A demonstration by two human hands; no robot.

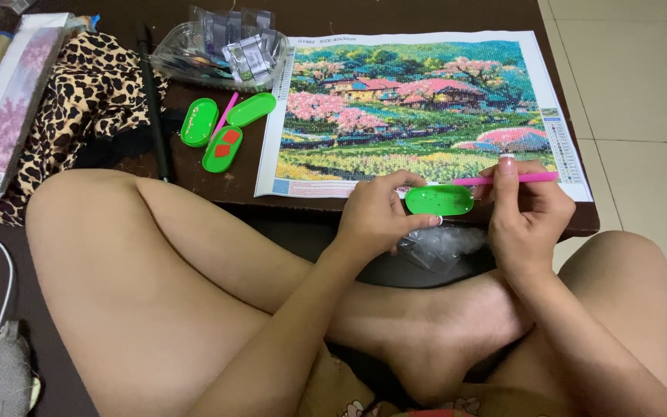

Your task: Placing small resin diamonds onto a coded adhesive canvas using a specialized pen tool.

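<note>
My left hand [376,212] holds a small green oval tray [439,200] at the near edge of the low dark table [218,181]. My right hand [523,216] grips a pink applicator pen [507,178], which lies level with its tip pointing left, just above the tray. Behind both hands a diamond-painting canvas [418,108] lies flat, showing houses, pink trees and green fields. A clear plastic bag [441,245] rests under my hands on my crossed legs.
Three more green oval trays [221,131] and a second pink pen [225,114] lie left of the canvas. A clear container of small packets [221,50] stands at the back. Leopard-print cloth [79,100] and a flat box [5,108] sit at left. Tiled floor [642,93] is right.
</note>
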